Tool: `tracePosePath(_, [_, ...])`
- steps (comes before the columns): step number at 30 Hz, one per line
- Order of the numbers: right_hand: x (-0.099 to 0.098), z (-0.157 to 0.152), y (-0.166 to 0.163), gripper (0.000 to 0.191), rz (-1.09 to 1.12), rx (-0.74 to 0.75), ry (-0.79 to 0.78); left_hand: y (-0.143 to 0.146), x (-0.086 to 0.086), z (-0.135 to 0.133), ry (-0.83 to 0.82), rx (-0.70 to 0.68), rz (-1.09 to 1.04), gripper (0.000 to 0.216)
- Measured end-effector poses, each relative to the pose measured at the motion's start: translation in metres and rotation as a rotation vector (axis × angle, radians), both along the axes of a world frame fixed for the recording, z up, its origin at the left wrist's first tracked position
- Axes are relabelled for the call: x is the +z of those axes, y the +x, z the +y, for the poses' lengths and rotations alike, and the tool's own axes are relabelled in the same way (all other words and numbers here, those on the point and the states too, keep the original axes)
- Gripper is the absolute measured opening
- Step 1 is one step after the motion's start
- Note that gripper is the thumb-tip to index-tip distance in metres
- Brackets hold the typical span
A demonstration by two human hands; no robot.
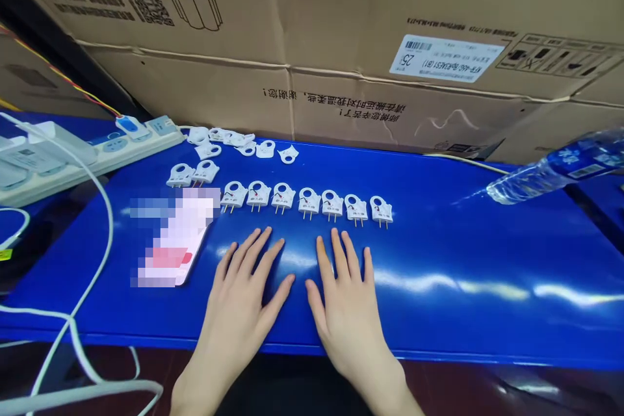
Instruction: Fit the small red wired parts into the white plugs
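My left hand lies flat on the blue table, fingers spread, holding nothing. Beside it, my right hand rests the same way, also bare. Just beyond my fingertips runs a row of several white plug pieces, each with a round hole and two metal prongs pointing toward me. Two more plug pieces sit at the row's left, slightly farther back. Behind them is a loose cluster of white ring-shaped plastic parts. A phone, its screen blurred out, lies left of my left hand.
A large cardboard box walls off the table's back. On the left are a white power strip and looping white cables. A plastic water bottle lies on its side at the right. The table's front edge is near my wrists.
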State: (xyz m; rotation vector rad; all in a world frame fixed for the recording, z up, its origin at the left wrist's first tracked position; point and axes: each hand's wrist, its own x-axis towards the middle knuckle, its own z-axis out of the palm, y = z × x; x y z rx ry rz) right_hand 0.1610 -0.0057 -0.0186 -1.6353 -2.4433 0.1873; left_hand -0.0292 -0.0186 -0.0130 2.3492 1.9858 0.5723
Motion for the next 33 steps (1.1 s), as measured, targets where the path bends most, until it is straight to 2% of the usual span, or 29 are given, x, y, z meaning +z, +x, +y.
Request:
tracePosePath(3, [0.0, 0.001, 0.0, 0.062, -0.003, -0.008, 0.005, -0.01, 0.005, 0.008, 0.038, 0.014, -0.066, 0.037])
tracePosePath(6, [-0.001, 0.001, -0.001, 0.062, -0.006, -0.018, 0.025, -0.019, 0.01, 0.018, 0.103, 0.109, -0.085, 0.027])
tracePosePath(9, [-0.004, 0.0, -0.001, 0.063, -0.011, -0.016, 0.044, -0.022, 0.01, 0.026, 0.15, 0.254, -0.059, 0.031])
tracePosePath(11, [-0.005, 0.0, -0.001, 0.064, -0.009, -0.013, 0.052, -0.02, 0.007, 0.028, 0.151, 0.293, -0.036, 0.036])
tracePosePath(22, [-0.005, 0.001, 0.001, 0.063, -0.024, 0.016, 0.076, -0.016, 0.002, 0.022, 0.107, 0.318, 0.018, 0.045])
tracePosePath(33, [-0.004, -0.001, -0.001, 0.061, 0.008, -0.002, 0.073, -0.015, 0.005, 0.023, 0.174, 0.29, -0.022, 0.037])
